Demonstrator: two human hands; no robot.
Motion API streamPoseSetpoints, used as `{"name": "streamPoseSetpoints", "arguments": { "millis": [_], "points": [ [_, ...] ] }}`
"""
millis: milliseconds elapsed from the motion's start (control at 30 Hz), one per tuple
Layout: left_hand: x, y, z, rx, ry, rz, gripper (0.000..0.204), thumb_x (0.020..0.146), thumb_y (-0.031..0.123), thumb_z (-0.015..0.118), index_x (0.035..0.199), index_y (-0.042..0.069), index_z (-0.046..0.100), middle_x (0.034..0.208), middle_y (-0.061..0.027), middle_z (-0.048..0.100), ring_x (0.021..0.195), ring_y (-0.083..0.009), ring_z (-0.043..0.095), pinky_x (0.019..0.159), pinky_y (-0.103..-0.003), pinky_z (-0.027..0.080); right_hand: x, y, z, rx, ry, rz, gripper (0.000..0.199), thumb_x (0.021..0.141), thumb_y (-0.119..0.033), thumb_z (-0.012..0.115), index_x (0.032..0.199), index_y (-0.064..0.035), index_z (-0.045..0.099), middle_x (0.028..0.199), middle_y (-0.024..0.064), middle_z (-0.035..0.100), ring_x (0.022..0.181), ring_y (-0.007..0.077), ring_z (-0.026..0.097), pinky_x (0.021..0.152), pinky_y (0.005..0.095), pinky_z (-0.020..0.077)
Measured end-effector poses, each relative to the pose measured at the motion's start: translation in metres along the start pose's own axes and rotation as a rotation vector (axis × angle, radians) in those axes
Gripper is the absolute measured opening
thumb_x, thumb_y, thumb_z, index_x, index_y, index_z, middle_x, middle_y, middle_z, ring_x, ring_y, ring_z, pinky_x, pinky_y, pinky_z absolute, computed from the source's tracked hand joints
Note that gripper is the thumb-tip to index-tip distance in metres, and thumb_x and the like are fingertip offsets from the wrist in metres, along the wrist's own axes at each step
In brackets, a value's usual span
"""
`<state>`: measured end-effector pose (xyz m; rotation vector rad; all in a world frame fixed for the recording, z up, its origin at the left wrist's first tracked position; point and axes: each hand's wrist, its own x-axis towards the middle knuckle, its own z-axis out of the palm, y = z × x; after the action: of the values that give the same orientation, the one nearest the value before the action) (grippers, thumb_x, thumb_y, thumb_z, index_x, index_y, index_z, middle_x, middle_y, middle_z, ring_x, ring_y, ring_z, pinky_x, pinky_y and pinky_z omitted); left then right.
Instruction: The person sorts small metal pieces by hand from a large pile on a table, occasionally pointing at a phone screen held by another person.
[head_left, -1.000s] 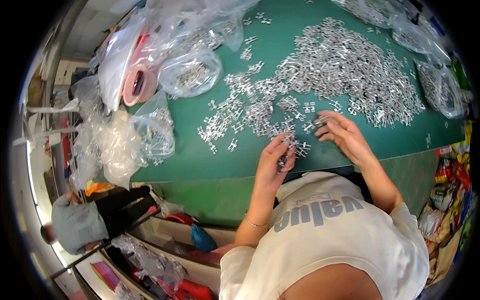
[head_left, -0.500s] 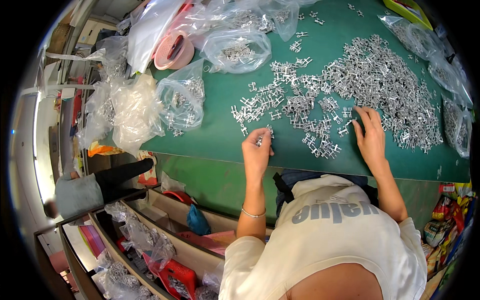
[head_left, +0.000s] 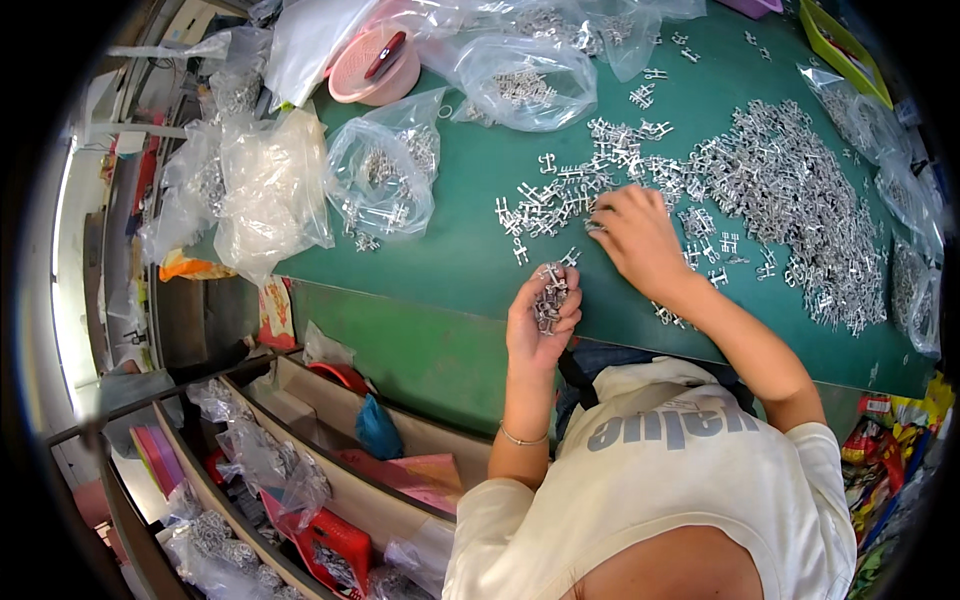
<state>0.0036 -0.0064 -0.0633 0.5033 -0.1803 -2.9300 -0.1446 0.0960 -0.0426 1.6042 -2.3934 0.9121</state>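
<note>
Silver little metal clips (head_left: 549,296) sit bunched in the left hand (head_left: 540,320), whose fingers are curled shut around them, just above the near edge of the green table top (head_left: 470,260). One thin bracelet (head_left: 522,438) rings that wrist. Just past it, the right hand (head_left: 640,240) lies flat with fingers bent down, its fingertips touching loose clips; whether it pinches one I cannot tell. Beyond spreads one big heap of the same silver clips (head_left: 790,190), too many to count. Farther left lie four clear plastic bags (head_left: 385,180) with clips inside. At the far edge sits one round pink bowl (head_left: 375,65) with a red thing in it.
</note>
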Motion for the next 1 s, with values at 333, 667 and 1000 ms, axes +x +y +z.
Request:
{"name": "streamPoseSetpoints", "arguments": {
  "millis": [333,667,1000],
  "points": [
    [0.002,-0.01,0.034,0.045,0.273,-0.034,0.046,0.088,0.028,0.038,0.12,-0.004,0.041,0.096,-0.0244,0.056,0.063,-0.0233,0.052,0.038,-0.022,0.035,-0.024,-0.015,-0.03,1.319,-0.07,0.739,0.019,0.086,-0.011,0.052,0.099,0.0011,0.058,0.084,0.0061,0.062,0.071,0.0086,0.052,0.066,0.023,0.042],
    [0.002,-0.01,0.021,0.949,0.023,-0.241,0.035,0.09,0.027,0.043,0.089,-0.003,0.06,0.058,-0.0077,0.055,0.037,-0.0052,0.038,0.032,-0.018,0.023,-0.021,-0.027,-0.017,1.482,-0.441,0.828,0.018,0.087,-0.016,0.052,0.099,-0.0025,0.053,0.082,0.0031,0.056,0.068,0.0077,0.049,0.06,0.0207,0.0412],
    [-0.01,0.0,0.03,1.515,0.426,0.432,0.016,0.078,0.007,0.061,0.093,0.003,0.062,0.059,-0.0007,0.051,0.048,-0.0061,0.043,0.043,-0.021,0.034,-0.016,0.004,-0.018,2.016,-0.172,0.995,0.018,0.087,-0.02,0.053,0.075,-0.0069,0.053,0.065,-0.0005,0.047,0.057,0.0087,0.041,0.049,0.021,0.032]
  ]
}}
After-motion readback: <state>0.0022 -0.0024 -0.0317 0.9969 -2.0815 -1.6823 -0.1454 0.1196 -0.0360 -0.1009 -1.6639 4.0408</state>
